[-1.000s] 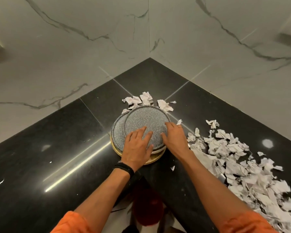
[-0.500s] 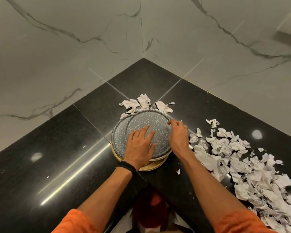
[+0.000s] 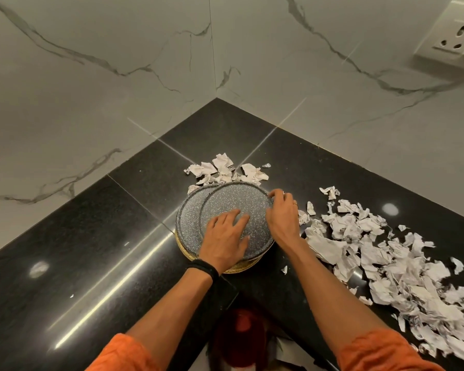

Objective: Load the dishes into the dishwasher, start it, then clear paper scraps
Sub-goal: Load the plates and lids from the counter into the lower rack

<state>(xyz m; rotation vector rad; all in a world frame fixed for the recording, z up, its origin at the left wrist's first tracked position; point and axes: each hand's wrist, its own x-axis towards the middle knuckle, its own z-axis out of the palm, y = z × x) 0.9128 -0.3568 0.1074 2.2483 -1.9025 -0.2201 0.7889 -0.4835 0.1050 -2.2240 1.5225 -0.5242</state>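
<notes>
A stack of round speckled grey plates (image 3: 233,202) sits on a gold-rimmed base on the black countertop (image 3: 91,250), in the inner corner. The top plate is shifted right over the one below (image 3: 189,218). My left hand (image 3: 225,236) lies flat on the top plate with its fingers spread. My right hand (image 3: 281,212) curls its fingers over that plate's right rim. Torn white paper scraps (image 3: 386,258) cover the counter to the right, and a smaller cluster of scraps (image 3: 225,170) lies behind the plates.
White marble walls (image 3: 118,76) meet at the corner behind the counter. A wall socket (image 3: 456,41) is at the upper right. Something red (image 3: 241,338) shows below the counter's edge between my arms.
My right hand moved from the near right of the top plate round to its far right rim. My left hand stayed flat on the plate. The view shifted slightly.
</notes>
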